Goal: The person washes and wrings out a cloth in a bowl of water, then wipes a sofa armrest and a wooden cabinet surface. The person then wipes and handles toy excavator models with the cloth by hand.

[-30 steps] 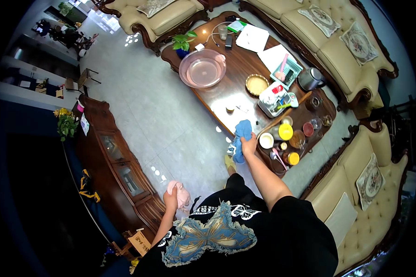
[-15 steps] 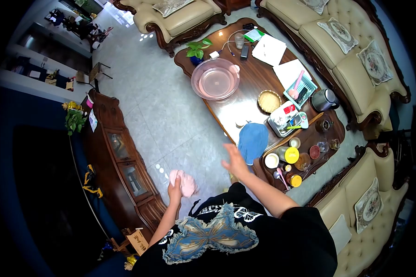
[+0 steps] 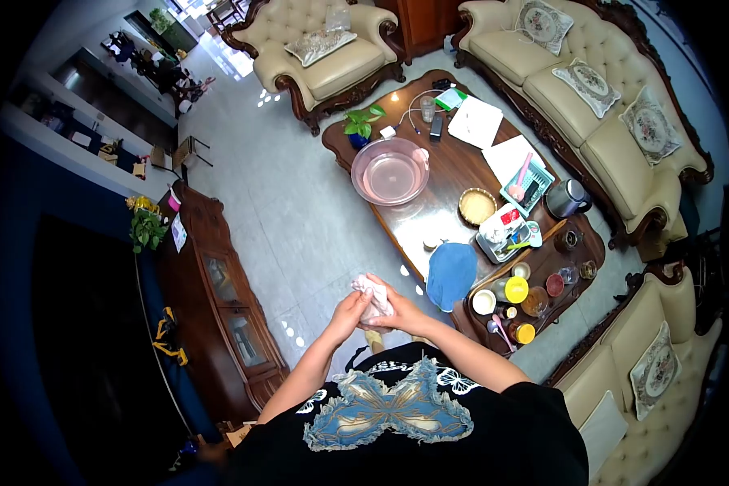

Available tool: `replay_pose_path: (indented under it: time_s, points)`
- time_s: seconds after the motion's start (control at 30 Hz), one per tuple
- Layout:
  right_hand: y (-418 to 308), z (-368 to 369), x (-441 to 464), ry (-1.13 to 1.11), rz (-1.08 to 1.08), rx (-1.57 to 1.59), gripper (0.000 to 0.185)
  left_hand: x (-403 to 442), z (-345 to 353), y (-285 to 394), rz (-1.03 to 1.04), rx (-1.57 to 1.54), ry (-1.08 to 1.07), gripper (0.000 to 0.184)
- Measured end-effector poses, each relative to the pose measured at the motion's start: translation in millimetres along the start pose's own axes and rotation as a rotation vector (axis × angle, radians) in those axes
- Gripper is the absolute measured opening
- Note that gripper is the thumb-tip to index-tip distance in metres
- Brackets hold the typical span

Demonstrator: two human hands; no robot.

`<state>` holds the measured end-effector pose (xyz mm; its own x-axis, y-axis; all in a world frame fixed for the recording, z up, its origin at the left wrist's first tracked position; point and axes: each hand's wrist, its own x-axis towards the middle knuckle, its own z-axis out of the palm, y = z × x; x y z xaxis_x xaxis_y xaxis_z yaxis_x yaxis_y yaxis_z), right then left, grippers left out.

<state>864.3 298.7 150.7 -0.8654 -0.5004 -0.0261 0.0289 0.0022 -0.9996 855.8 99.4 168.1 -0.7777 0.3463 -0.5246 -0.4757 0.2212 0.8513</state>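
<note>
A crumpled pale pink cloth (image 3: pixel 373 299) is gathered between my two hands, just in front of my body. My left hand (image 3: pixel 351 313) is closed around its left side. From the right, my right hand (image 3: pixel 400 310) wraps the cloth with curled fingers. Closest to my right hand is a blue cloth mitt or towel (image 3: pixel 451 275) lying flat on the near edge of the wooden coffee table (image 3: pixel 437 174). Farther off on that table stands a clear pinkish plastic basin (image 3: pixel 390 172).
Jars with yellow lids (image 3: pixel 515 288), cups and spoons crowd the table's near right end. Beyond them are a woven basket (image 3: pixel 477 207), a turquoise basket (image 3: pixel 529 188) and a kettle (image 3: pixel 568 198). A carved cabinet (image 3: pixel 227 300) stands left; sofas (image 3: pixel 543 73) border the right and back.
My right hand has come down and left to join my left hand on the cloth. My left hand has brought the cloth rightward, to the middle. The view has shifted slightly.
</note>
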Motion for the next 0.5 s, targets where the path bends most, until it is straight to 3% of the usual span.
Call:
replay_pose_path:
  time_s: [0.03, 0.07, 0.13, 0.17, 0.33, 0.5]
  points:
    - [-2, 2, -1, 0.011, 0.044, 0.099, 0.092, 0, -5, 3, 0.010, 0.001, -0.004, 0.055]
    - [-4, 4, -2, 0.013, 0.041, 0.090, 0.092, -1, -10, 6, 0.088, 0.066, 0.007, 0.052]
    - [-6, 5, -6, 0.082, 0.097, 0.423, 0.076, -1, -14, 8, 0.241, 0.194, 0.035, 0.051]
    - [-6, 7, -7, 0.156, 0.125, 0.430, 0.061, 1, -20, 3, 0.241, 0.211, 0.058, 0.049]
    - [-11, 6, -4, 0.397, 0.142, 0.765, 0.044, -17, -43, 24, 0.230, 0.240, 0.054, 0.036]
    - [-5, -3, -9, 0.452, 0.219, 0.994, 0.041, -25, -69, 18, 0.223, 0.127, 0.106, 0.027]
